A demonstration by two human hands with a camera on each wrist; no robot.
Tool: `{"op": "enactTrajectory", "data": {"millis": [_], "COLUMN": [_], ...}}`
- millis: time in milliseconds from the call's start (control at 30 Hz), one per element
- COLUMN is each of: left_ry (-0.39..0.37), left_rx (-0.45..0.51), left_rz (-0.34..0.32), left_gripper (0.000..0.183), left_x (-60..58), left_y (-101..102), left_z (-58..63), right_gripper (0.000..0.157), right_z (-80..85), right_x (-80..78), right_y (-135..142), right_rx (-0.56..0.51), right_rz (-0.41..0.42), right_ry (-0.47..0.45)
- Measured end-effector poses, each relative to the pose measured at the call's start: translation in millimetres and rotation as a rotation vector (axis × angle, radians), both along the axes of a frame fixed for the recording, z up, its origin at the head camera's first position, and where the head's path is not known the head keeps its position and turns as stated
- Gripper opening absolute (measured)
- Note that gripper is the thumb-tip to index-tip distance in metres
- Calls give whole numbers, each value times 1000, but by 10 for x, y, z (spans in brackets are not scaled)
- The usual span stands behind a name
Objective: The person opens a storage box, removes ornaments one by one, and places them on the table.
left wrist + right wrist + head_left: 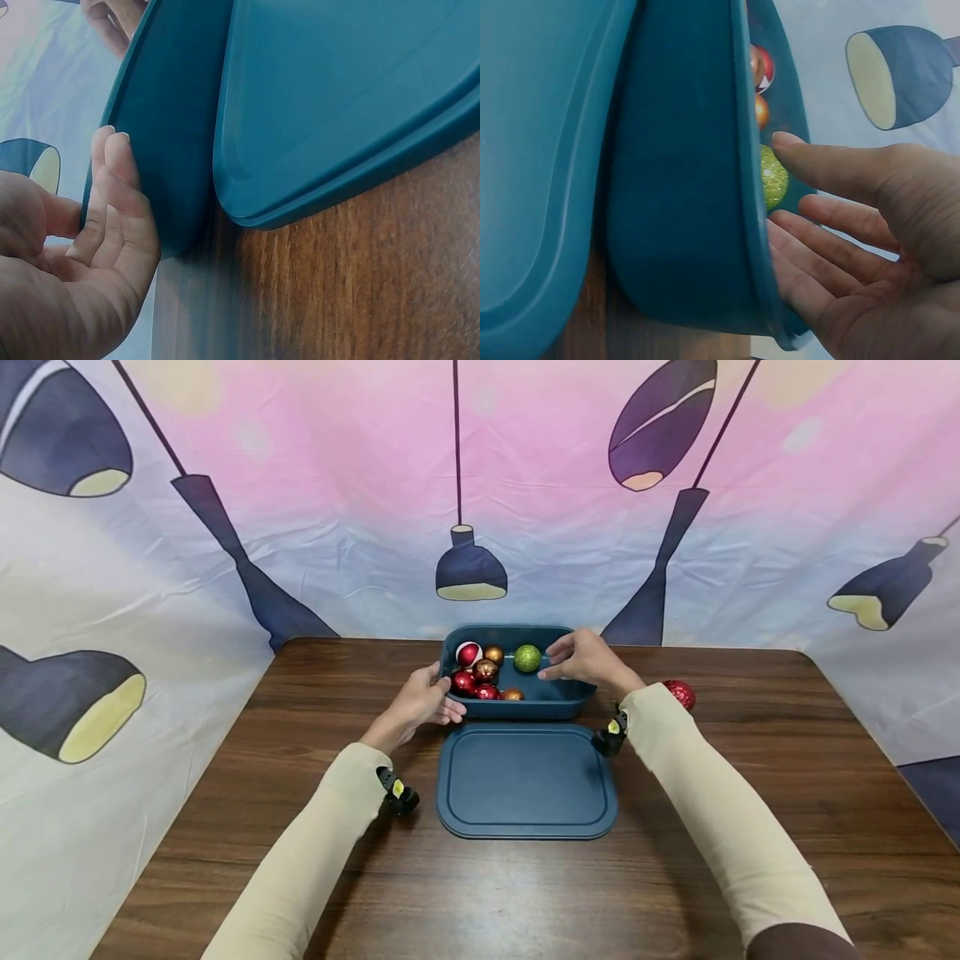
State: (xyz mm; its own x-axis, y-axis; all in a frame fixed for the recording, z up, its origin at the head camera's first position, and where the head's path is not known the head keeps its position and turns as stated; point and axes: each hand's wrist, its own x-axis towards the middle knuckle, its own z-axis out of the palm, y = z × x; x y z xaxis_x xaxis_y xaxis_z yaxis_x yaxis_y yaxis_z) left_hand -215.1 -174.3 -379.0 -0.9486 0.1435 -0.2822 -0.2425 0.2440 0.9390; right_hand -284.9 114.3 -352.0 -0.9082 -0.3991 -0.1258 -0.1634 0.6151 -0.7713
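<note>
Right hand (pixel 581 658) loosely spread inside the bin (pixel 517 709), holding nothing; green ball (pixel 527 658) just left of its fingertips.
I judge the ball light, stiff, grippy with glitter: pinch across its middle. Left hand (pixel 423 699) grips the bin's left end. Red and gold balls (pixel 486 672) crowd beside it; lid (pixel 527 785) between wrists; red glitter ball (pixel 679 694) by right sleeve. Bin rim limits finger room.

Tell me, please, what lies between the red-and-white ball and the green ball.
A gold ball sits between them, as the head and right wrist views show.
</note>
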Motion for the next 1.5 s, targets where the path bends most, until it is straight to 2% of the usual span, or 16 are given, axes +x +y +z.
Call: {"op": "enactTrajectory", "data": {"millis": [300,767,1100,1500], "left_ry": [-6,0,9,5], "left_rx": [5,1,-3,-7], "left_rz": [9,13,7,10], "left_gripper": [58,57,57,56], "left_x": [6,-11,-7,-8], "left_y": [7,-7,1,-2], "left_z": [9,-16,-26,-25], "right_gripper": [52,60,61,56], "right_z": [-89,-187,-271,-310], "right_x": [-73,-183,-232,-244], "right_y": [-114,-275,-280,-295], "right_rx": [-46,-69,-95,-62], "right_rz": [-87,-157,-180,-182], "right_ry": [-53,-57,-79,-50]}}
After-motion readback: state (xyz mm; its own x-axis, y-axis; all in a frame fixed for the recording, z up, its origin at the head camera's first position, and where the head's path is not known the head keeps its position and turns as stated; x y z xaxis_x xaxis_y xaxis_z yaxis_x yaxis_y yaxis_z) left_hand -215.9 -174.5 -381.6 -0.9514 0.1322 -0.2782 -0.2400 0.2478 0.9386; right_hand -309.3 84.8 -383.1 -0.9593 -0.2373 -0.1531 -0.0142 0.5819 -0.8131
